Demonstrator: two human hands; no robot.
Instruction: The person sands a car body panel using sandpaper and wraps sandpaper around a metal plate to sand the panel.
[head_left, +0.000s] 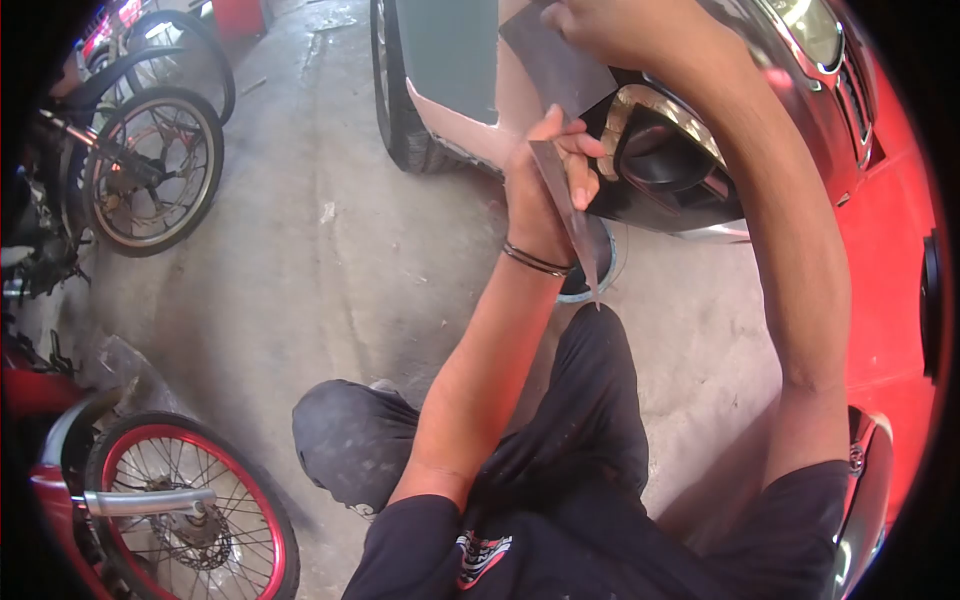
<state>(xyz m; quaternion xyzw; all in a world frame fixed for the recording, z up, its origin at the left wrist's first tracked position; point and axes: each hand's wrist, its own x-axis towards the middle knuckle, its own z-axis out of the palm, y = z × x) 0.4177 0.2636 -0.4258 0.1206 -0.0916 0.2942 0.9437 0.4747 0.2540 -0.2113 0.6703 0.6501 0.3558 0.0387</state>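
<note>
My left hand (533, 200) is raised in front of the car with its fingers curled. It holds a thin, stiff-looking brownish-grey sheet (570, 208) that tapers to a point by my knee; I cannot tell whether it is sandpaper or a flat scraper. My right hand (592, 28) is bent at the top of the view, close to the car's front corner. Its fingers are closed, and whatever they hold is hidden. Just beside both hands is a body panel (452, 55) with grey primer and a pinkish filler-like border. A dark grey patch (553, 62) lies beneath my right hand.
A fog-light recess (668, 155) edged with masking tape (618, 112) sits right of my left hand. The car's tyre (402, 130) is further left. A bucket (600, 262) stands behind my knee. Motorcycle wheels (155, 170) line the left; red bodywork (895, 300) lies right.
</note>
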